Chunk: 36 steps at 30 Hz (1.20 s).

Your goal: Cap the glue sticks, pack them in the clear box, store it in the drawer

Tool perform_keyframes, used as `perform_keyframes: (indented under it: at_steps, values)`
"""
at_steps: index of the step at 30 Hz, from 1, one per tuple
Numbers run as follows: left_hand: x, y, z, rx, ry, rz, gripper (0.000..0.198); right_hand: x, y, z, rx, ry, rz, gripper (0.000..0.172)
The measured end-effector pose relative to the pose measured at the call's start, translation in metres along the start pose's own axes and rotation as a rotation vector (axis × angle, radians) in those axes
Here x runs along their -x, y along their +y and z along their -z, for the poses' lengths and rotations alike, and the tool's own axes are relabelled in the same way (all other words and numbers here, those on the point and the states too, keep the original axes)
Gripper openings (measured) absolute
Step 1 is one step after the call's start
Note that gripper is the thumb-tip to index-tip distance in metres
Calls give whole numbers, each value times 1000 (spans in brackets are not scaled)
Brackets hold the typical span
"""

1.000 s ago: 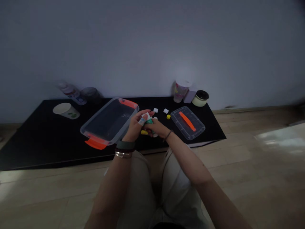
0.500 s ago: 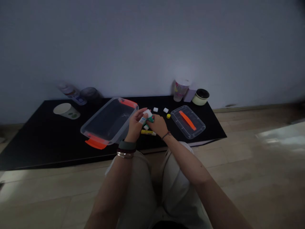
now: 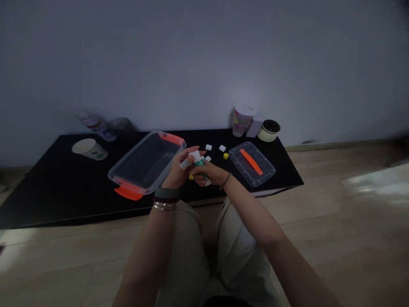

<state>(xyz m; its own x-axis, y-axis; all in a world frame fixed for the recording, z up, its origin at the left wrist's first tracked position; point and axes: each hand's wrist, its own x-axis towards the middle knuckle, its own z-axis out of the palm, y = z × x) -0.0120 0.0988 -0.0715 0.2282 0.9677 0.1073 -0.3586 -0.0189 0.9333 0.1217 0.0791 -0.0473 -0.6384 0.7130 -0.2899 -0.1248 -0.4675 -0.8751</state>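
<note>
A glue stick with a green label (image 3: 200, 163) and a white top is held between my hands above the black table. My left hand (image 3: 178, 169) has its thumb and fingers around the white top. A small white-and-blue piece (image 3: 184, 164) shows at its thumb; whether it is a wrap or a held object I cannot tell. My right hand (image 3: 211, 173) is closed around the green body. Partly hidden below the hands lies a yellow stick (image 3: 191, 177). Beyond them are white caps (image 3: 222, 148) and a yellow cap (image 3: 226, 156).
To the left stands a clear box (image 3: 147, 160) with orange latches. Its clear lid (image 3: 264, 160) with an orange handle lies to the right. A paper cup (image 3: 96, 152), a spray can (image 3: 97, 126), a plastic cup (image 3: 242, 121) and a cream pot (image 3: 268, 133) stand around the black table (image 3: 79, 187).
The glue stick has turned so more of its green body shows. My right hand has come lower and now wraps that body; it hides most of the yellow stick.
</note>
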Motion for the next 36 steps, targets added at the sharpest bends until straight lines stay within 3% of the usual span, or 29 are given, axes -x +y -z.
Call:
perform_keyframes:
  at_steps: [1,3,7,9,11,14,19,21,23,30,33,36]
  values:
    - [0,-1,-1,12,3,-5,61,-2,1,0,23,38,24,22]
    - [-1,-3,-4,22,30,-16,60,-6,3,1,162,232,79,22]
    - [-3,-8,-12,-47,91,-60,56,-11,5,4,704,688,186,21]
    - [-4,-10,-14,-98,106,-75,55,-9,4,5,904,771,211,18]
    - [-4,-12,-15,-121,114,-84,55,-8,4,6,966,761,209,18]
    - [-4,-11,-11,-121,109,-78,55,-10,7,7,804,650,210,21]
    - [2,-2,-4,-63,11,-30,57,-7,7,4,181,209,95,21]
    - [5,2,-5,-37,-31,-27,60,-3,4,2,22,39,64,20]
    - [6,4,-7,-38,-42,-25,61,-1,3,0,-53,-38,56,22]
    - [12,16,-11,-193,20,-59,53,-20,14,6,64,84,142,32]
    - [17,35,-10,-275,126,-152,46,-27,22,8,315,135,317,27]
    - [18,67,-1,-329,304,-382,40,-26,27,6,742,180,478,37]
